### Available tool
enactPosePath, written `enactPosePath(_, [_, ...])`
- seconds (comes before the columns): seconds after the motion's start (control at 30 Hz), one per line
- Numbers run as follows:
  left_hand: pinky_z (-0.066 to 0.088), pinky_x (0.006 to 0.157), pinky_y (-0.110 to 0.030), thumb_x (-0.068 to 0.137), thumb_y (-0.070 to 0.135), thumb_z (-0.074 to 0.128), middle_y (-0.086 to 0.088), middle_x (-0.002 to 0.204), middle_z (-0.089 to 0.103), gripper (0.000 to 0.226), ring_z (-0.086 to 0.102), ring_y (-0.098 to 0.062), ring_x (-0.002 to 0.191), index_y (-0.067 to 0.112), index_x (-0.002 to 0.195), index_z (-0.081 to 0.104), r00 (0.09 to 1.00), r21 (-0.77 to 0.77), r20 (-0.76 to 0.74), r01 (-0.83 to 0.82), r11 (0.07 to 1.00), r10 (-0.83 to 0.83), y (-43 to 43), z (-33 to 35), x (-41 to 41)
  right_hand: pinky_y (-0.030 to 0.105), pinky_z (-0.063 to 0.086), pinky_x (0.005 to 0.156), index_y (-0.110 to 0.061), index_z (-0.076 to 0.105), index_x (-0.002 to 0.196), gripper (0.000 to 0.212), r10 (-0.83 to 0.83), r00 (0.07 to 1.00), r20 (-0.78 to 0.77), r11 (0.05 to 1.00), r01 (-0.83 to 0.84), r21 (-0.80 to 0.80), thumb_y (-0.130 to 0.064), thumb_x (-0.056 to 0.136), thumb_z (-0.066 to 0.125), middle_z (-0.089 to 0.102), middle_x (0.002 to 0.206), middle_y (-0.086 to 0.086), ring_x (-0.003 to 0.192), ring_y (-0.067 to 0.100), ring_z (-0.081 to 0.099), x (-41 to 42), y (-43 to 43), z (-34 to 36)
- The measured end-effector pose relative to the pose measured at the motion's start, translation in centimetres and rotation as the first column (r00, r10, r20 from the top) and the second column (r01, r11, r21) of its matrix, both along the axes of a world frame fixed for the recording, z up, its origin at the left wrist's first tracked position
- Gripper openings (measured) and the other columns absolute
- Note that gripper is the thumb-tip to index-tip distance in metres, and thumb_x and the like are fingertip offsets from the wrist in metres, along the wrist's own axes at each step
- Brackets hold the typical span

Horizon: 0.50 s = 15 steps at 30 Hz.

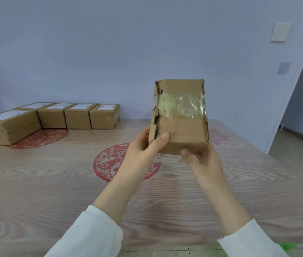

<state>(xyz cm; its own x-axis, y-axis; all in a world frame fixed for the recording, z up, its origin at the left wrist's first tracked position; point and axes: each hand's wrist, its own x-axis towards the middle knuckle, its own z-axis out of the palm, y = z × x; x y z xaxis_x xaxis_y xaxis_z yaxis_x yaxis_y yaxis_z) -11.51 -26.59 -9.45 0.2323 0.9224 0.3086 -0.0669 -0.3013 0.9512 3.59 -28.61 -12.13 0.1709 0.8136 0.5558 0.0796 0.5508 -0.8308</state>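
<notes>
Wood-grain tabletop (54,182) | taped cardboard box (180,115): upright, raised above it | left grip (143,147): clasps lower left edge, thumb on front | right grip (200,160): curled under lower right corner

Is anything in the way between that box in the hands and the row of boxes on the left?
Nothing visible. The left hand and right hand hold the box above the table; toward the row of boxes lie only flat red patterns.
</notes>
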Motion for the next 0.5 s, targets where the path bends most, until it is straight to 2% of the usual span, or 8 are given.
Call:
enactPosePath(0.07, [0.047,0.072,-0.011,0.073,0.044,0.064,0.027,0.081,0.067,0.04,0.063,0.007,0.084,0.031,0.11,0.059,0.999,-0.002,-0.038,0.009,1.0,-0.009,-0.1,-0.1,-0.1,0.005,0.044,0.081,-0.024,0.052,0.121,0.084,0.029,0.999,0.044,0.999,-0.026,-0.046,-0.07,0.053,0.071,0.064,0.112,-0.015,0.103,-0.01,0.059,0.0,-0.2,0.0])
enactPosePath(0.1, [0.048,0.067,-0.015,0.081,0.035,0.065,0.02,0.073,0.066,0.028,0.064,0.001,0.079,0.027,0.108,0.059,0.999,-0.011,-0.044,0.007,1.0,-0.007,0.0,-0.4,-0.2,0.003,0.043,0.08,-0.025,0.051,0.124,0.097,0.031,0.997,0.067,0.997,-0.026,-0.074,-0.081,0.047,0.068,0.063,0.115,-0.016,0.104,-0.011,0.058,0.0,-0.3,0.1])
enactPosePath(0.13, [0.048,0.065,-0.029,0.089,0.025,0.063,0.006,0.07,0.061,0.014,0.062,-0.01,0.082,0.024,0.102,0.058,0.999,-0.029,-0.043,0.01,1.0,-0.011,-0.3,-0.4,-0.1,0.002,0.042,0.079,-0.027,0.051,0.125,0.099,0.035,0.997,0.071,0.994,-0.027,-0.101,-0.084,0.045,0.067,0.062,0.116,-0.018,0.104,-0.012,0.057,0.1,-0.4,0.2])
enactPosePath(0.17, [0.04,0.072,-0.042,0.093,0.018,0.057,-0.003,0.075,0.053,0.007,0.049,-0.019,0.08,0.023,0.096,0.056,0.999,-0.04,-0.043,0.023,0.999,-0.025,-0.3,-0.6,-0.2,0.002,0.042,0.078,-0.028,0.051,0.126,0.092,0.041,0.997,0.07,0.992,-0.033,-0.122,-0.079,0.051,0.068,0.062,0.116,-0.018,0.105,-0.012,0.057,0.3,-0.4,0.3])
enactPosePath(0.23, [0.032,0.082,-0.046,0.093,0.013,0.054,-0.004,0.083,0.053,0.008,0.04,-0.009,0.09,0.02,0.097,0.055,0.998,-0.058,-0.043,0.039,0.998,-0.042,-0.5,-0.8,-0.2,0.004,0.044,0.079,-0.027,0.053,0.125,0.066,0.058,0.996,0.067,0.988,-0.047,-0.146,-0.06,0.07,0.071,0.064,0.115,-0.016,0.105,-0.008,0.058,0.6,-0.5,0.2])
enactPosePath(0.3, [0.046,0.07,-0.034,0.086,0.025,0.062,0.006,0.084,0.07,0.033,0.053,0.0,0.095,0.017,0.118,0.057,0.997,-0.042,-0.054,0.044,0.998,-0.046,-0.4,-1.1,-0.2,0.009,0.046,0.08,-0.029,0.055,0.12,0.048,0.07,0.995,0.068,0.985,-0.058,-0.16,-0.046,0.078,0.07,0.067,0.111,-0.016,0.104,-0.007,0.06,1.0,-0.4,-0.1])
enactPosePath(0.37, [0.048,0.062,-0.008,0.076,0.038,0.064,0.015,0.101,0.069,0.055,0.063,0.01,0.088,0.02,0.127,0.055,0.998,-0.011,-0.059,0.014,1.0,-0.014,-0.2,-1.1,-0.3,0.01,0.047,0.082,-0.026,0.056,0.121,0.047,0.089,0.994,0.066,0.982,-0.076,-0.171,-0.035,0.076,0.067,0.068,0.112,-0.015,0.105,-0.003,0.061,1.1,-0.2,-0.4])
enactPosePath(0.5, [0.046,0.074,-0.004,0.075,0.041,0.065,0.018,0.102,0.07,0.053,0.063,0.008,0.093,0.025,0.124,0.056,0.99,0.016,-0.14,0.011,1.0,-0.009,0.2,-1.5,-0.5,0.019,0.048,0.089,-0.016,0.054,0.127,0.058,0.107,0.992,0.066,0.98,-0.094,-0.177,-0.029,0.072,0.065,0.067,0.118,-0.006,0.11,0.006,0.061,1.1,0.1,-0.9])
